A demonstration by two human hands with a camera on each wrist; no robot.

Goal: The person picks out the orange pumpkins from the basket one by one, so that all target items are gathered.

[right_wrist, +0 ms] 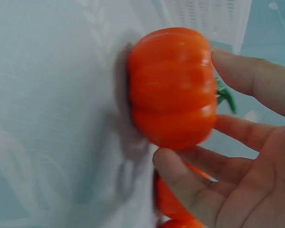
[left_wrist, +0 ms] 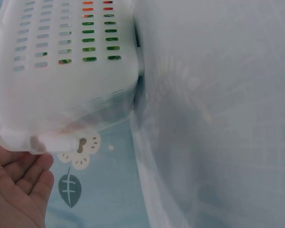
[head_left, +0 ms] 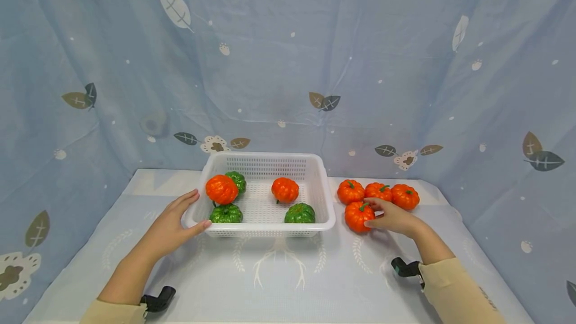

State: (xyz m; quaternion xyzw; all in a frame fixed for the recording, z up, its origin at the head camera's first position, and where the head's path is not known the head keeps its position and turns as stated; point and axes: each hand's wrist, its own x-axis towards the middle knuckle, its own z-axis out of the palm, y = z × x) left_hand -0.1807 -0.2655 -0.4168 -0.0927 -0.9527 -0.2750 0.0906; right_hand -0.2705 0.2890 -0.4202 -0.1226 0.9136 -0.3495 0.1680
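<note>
1. The left hand (head_left: 173, 221) lies at the left front corner of the white basket (head_left: 326, 199); its fingers are straight and relaxed, thumb tip against the rim, nothing gripped; the left wrist view shows the palm (left_wrist: 16, 190) just below the basket's corner (left_wrist: 52, 137).
2. The basket stands on the pale cloth-covered table (head_left: 279, 284); inside it lie two orange pumpkins, one at the left (head_left: 221, 189) and one towards the back middle (head_left: 285, 190); three green pumpkins lie with them, one behind the left orange one (head_left: 238, 180), one at the front left (head_left: 226, 213), one at the front right (head_left: 300, 213).
3. Just right of the basket, the nearest orange pumpkin (head_left: 357, 215) sits on the table; the right hand (head_left: 392, 217) curls round it, thumb and fingers touching its sides; the right wrist view shows the fingers (right_wrist: 237, 71) closing on that pumpkin (right_wrist: 173, 85).
4. Behind the hand, three more orange pumpkins (head_left: 379, 191) sit in a row, touching one another.
</note>
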